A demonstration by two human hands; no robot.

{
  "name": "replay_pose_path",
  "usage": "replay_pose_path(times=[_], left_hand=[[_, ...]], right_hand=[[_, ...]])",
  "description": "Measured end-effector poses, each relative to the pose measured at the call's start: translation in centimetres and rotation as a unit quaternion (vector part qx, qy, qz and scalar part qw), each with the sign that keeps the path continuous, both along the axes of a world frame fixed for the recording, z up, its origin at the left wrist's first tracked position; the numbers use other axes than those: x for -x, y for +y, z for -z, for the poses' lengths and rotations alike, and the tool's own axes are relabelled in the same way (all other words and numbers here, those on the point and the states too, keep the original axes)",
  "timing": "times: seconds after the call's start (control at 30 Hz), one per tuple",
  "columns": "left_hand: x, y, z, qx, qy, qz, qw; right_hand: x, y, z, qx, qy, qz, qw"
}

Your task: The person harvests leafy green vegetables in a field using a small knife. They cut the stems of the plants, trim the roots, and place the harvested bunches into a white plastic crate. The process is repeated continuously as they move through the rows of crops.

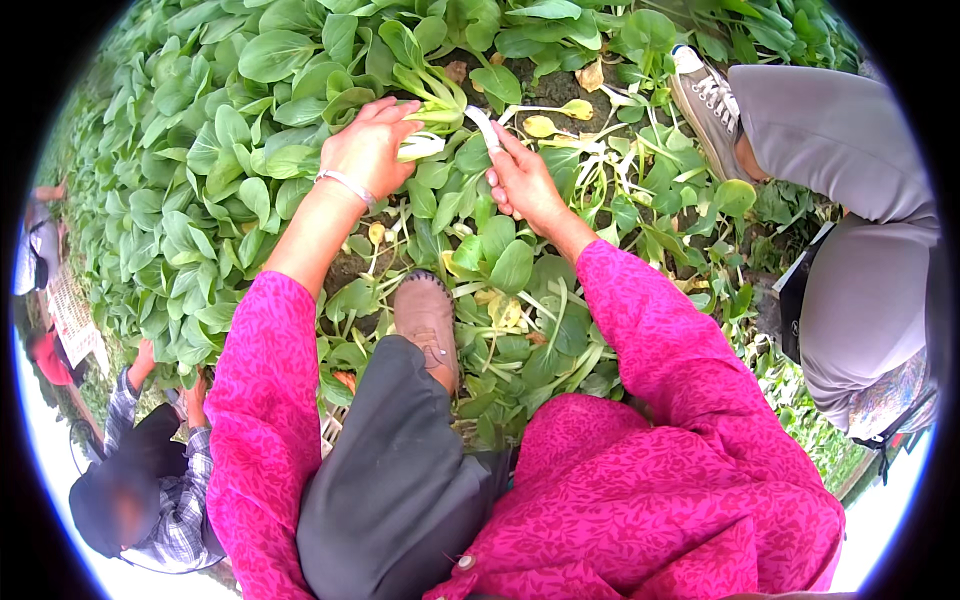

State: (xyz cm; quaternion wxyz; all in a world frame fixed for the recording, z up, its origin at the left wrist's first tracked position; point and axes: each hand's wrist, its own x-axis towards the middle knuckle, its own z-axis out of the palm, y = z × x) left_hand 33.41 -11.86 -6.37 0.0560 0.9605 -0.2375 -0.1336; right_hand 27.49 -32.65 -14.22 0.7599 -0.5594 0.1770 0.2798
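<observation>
My left hand [369,150], a silver bangle at its wrist, is closed around the pale green stalks of a pak choi plant [442,109]. Just under these fingers shows a whitish stalk piece [421,146]; whether it belongs to the same plant is unclear. In my right hand [521,176] is a small knife with a pale curved blade [480,124], its handle mostly hidden by the fingers. The blade's tip is at the base of the pak choi, on the side away from my left hand.
Dense standing pak choi [202,172] fills the left and top. Trimmed leaves and stalks [555,330] litter the soil around my shoe [425,315]. A person in grey trousers [832,142] is close at right; another in a plaid shirt [180,517] bends at lower left, near a plastic crate [73,311].
</observation>
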Motion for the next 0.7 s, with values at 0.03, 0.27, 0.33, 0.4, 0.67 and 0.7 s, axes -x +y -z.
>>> replay_pose_path(times=[0.03, 0.27, 0.33, 0.4, 0.67, 0.7], left_hand=[[-0.1, 0.1, 0.0, 0.001, 0.004, -0.001, 1.0], [-0.4, 0.4, 0.2, 0.009, 0.021, -0.024, 0.999], [-0.4, 0.3, 0.2, 0.01, 0.027, -0.032, 0.999], [-0.3, 0.2, 0.3, 0.011, 0.028, -0.038, 0.999], [0.7, 0.8, 0.5, 0.091, -0.018, -0.052, 0.994], [1.5, 0.5, 0.1, 0.11, -0.041, -0.051, 0.992]], right_hand=[[0.0, 0.3, 0.0, -0.011, 0.005, 0.01, 1.0], [-0.4, 1.9, 1.9, 0.111, -0.101, 0.002, 0.989], [-0.9, 2.5, 2.3, 0.163, -0.122, -0.003, 0.979], [-1.3, 3.4, 3.4, 0.227, -0.198, 0.007, 0.954], [-1.7, 4.1, 2.8, 0.224, -0.146, -0.015, 0.963], [-0.9, 3.4, 1.6, 0.175, -0.125, -0.003, 0.977]])
